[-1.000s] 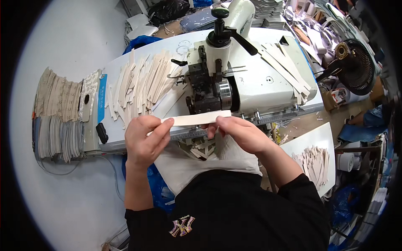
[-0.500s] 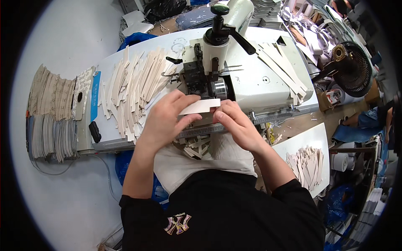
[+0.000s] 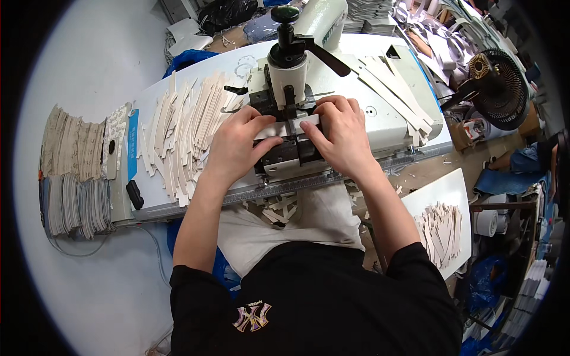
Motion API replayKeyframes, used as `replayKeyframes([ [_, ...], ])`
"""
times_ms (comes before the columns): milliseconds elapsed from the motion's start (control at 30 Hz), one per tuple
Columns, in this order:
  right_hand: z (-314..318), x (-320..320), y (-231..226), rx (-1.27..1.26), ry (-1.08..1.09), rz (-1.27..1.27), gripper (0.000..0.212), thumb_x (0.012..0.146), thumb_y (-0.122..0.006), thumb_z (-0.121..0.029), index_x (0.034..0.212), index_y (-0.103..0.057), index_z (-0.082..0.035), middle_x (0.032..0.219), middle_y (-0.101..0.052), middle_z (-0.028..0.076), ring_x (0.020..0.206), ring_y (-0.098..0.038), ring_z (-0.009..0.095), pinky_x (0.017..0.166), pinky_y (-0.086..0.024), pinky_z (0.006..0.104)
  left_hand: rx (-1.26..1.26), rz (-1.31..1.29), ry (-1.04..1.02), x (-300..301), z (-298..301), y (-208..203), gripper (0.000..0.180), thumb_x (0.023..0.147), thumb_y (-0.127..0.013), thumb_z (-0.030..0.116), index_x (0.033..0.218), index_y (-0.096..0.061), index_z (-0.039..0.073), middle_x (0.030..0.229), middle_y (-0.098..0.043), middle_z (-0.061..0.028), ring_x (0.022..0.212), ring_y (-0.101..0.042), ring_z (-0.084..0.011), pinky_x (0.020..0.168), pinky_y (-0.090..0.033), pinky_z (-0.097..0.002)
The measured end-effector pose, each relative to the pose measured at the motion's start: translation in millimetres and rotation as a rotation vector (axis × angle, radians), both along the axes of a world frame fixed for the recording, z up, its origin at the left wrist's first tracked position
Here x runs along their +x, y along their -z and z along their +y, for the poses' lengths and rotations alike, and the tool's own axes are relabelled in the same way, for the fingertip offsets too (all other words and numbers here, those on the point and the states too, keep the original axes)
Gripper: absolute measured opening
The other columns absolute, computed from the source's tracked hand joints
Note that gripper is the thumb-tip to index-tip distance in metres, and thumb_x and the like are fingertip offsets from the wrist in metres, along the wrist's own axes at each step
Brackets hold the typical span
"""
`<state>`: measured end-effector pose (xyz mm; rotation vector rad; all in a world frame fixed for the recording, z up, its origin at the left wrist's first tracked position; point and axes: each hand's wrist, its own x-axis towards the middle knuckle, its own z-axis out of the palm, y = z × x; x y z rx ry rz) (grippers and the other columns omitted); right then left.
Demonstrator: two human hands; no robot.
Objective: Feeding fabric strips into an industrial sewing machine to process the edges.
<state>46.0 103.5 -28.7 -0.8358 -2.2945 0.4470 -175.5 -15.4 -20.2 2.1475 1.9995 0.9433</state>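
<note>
A plain, pale wall [image 3: 95,65] is on the left side of the big white table [image 3: 231,62]. A shiny black bag [image 3: 228,15] sits past the table's far left corner. Messy piles of pale sheets [image 3: 442,44] lie past its far right corner. A black fan [image 3: 504,89] is near the right edge. Brown floor [image 3: 439,169] shows by the front right corner, next to a smaller white tabletop [image 3: 424,193]. Farther right are white rolls [image 3: 487,222] by a dark rack [image 3: 504,206]. Bright light falls on the table and wall, but the far right looks darker.
</note>
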Motion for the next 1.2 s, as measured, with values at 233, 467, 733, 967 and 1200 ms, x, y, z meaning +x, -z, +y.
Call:
replayKeyframes([
  [233,23,33,-8,0.067,0.115,0.147,0.011,0.101,-0.072,-0.011,0.097,-0.067,-0.002,0.118,-0.067,0.010,0.111,-0.056,0.030,0.102,-0.045,0.0408,0.002,-0.107,-0.057,2,0,7,0.031,0.090,-0.086,0.020,0.117,-0.079,0.004,0.103,-0.069,-0.0095,0.085,-0.070,-0.0251,0.072,-0.057,-0.0365],
  [467,44,91,-9,-0.066,0.337,0.360,0.018,0.108,-0.067,-0.017,0.097,-0.067,-0.002,0.118,-0.067,0.009,0.116,-0.056,0.025,0.104,-0.043,0.0370,0.081,-0.206,-0.268,-10,-14,16,0.024,0.097,-0.079,0.021,0.115,-0.077,0.005,0.100,-0.068,-0.0091,0.084,-0.067,-0.0243,0.074,-0.054,-0.0351],
  [733,74,137,-6,-0.020,0.638,0.492,0.024,0.109,-0.066,-0.024,0.102,-0.071,-0.002,0.125,-0.065,0.011,0.122,-0.055,0.027,0.106,-0.044,0.0368,-0.092,-0.155,-0.531,-69,-57,80,0.026,0.099,-0.077,0.020,0.120,-0.075,0.004,0.105,-0.068,-0.0109,0.091,-0.067,-0.0273,0.082,-0.055,-0.0381],
  [967,88,135,19,0.078,0.923,-0.009,0.036,0.104,-0.068,-0.038,0.122,-0.070,-0.006,0.142,-0.061,0.011,0.137,-0.046,0.032,0.118,-0.031,0.0515,-0.214,0.193,-0.520,-56,-60,102,0.041,0.091,-0.083,0.019,0.127,-0.071,0.003,0.116,-0.068,-0.0149,0.108,-0.066,-0.0382,0.095,-0.054,-0.0463],
  [1200,51,116,1,0.226,0.714,-0.065,0.043,0.102,-0.071,-0.040,0.132,-0.068,-0.010,0.156,-0.055,0.009,0.147,-0.040,0.034,0.123,-0.026,0.0539,-0.185,0.145,-0.563,-54,-51,106,0.032,0.091,-0.083,0.018,0.118,-0.074,0.002,0.111,-0.071,-0.0158,0.109,-0.067,-0.0363,0.094,-0.055,-0.0445],
])
